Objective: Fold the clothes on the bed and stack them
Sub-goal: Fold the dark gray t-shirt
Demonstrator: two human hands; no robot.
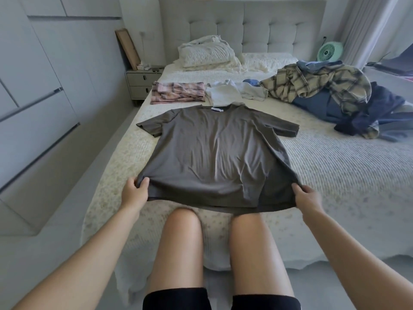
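While the grey-brown T-shirt [214,153] lies spread face-up on the bed [335,171], left hand [135,190] and right hand [306,197] each pinch a hem corner — pulling it taut, likely flattening it for folding.

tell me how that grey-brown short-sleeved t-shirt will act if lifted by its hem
The grey-brown short-sleeved t-shirt probably droops limply: it wrinkles and sags between the left hand and right hand. Likely light, since thin fabric lies flat on the quilted bed.

One head-worn wide-angle view looks forward and down from the bed's [335,166] foot toward the headboard [241,25].
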